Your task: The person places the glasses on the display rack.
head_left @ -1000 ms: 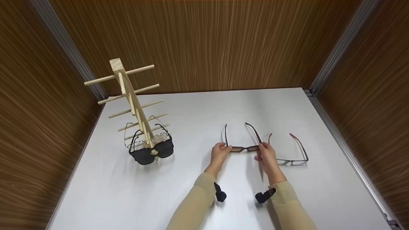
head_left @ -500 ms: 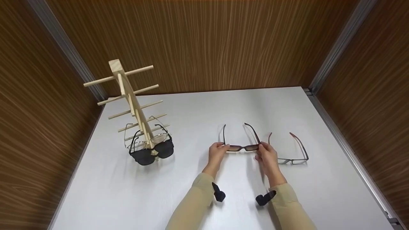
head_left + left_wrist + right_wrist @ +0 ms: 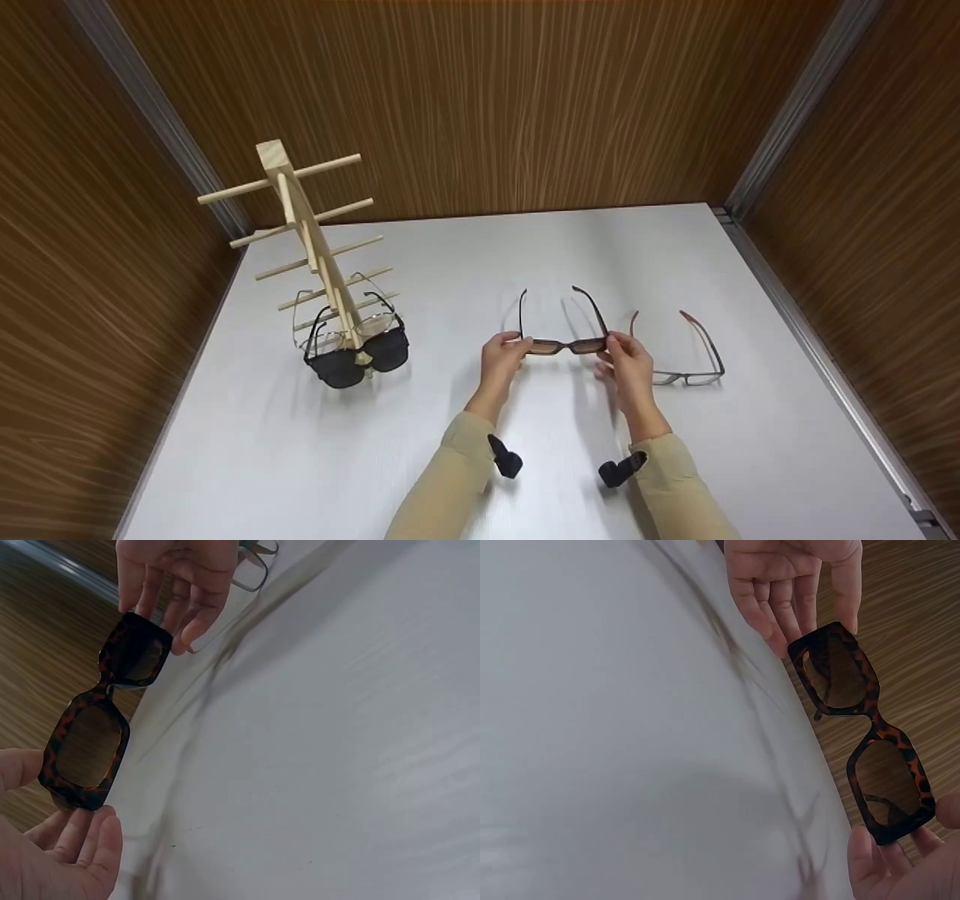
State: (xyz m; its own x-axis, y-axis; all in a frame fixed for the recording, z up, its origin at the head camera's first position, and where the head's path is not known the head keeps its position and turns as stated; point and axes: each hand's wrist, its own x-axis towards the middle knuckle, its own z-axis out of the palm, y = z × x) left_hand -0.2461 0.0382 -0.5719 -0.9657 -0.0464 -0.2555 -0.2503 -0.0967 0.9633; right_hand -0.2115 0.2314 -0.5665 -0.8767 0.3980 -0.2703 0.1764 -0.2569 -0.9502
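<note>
Tortoiseshell sunglasses [image 3: 568, 346] with brown lenses are held above the white table, their temples unfolded and pointing away from me. My left hand [image 3: 501, 367] pinches the left end of the frame between thumb and fingers. At the other end my right hand [image 3: 631, 369] pinches the frame in the same manner. Both wrist views show the angular tortoiseshell front [image 3: 88, 746] gripped at its two outer corners. Just right of my right hand lies a pair of clear-lensed eyeglasses [image 3: 703, 379], temples unfolded, partly hidden behind that hand.
On the left stands a wooden eyewear rack [image 3: 307, 217] with several crossbars. Black sunglasses [image 3: 337, 367] and thin-rimmed eyeglasses [image 3: 375, 324] hang low on it. Wood-grain panels [image 3: 480, 105] wall in the white table [image 3: 465, 262] at the back and sides.
Both hands have shifted the sunglasses slightly to the left, the left hand moving more than the right. The rack and the other glasses stay in place.
</note>
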